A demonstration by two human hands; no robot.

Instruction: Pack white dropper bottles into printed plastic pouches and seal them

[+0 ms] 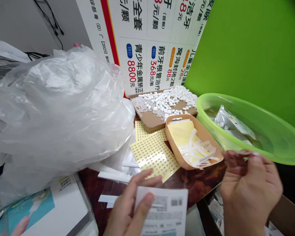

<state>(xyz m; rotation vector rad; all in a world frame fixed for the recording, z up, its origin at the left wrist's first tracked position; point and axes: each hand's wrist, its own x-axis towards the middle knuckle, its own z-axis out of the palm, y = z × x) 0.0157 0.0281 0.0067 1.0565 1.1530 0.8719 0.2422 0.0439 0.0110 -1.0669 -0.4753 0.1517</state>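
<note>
My left hand point(135, 206) is closed on a white printed card point(164, 209), thumb on its front and fingers behind. Small dark print and a square code cover its face. To the right, my right hand point(250, 186) is raised with its fingertips pinched together near the rim of the green basin. A small whitish bit shows at those fingertips, too small to name. Between the hands and further back sits an orange tray point(173, 149) with white paper strips and yellow sheets inside. Yellow sticker sheets point(154, 157) with rows of small oval marks lie beside it.
A shallow cardboard tray point(152, 121) holds many small white pieces point(159, 101). The green basin point(272, 114) contains clear packets point(236, 124). A large plastic bag point(56, 121) fills the left, above a white-and-teal box point(64, 209). An open carton point(285, 213) stands low at right.
</note>
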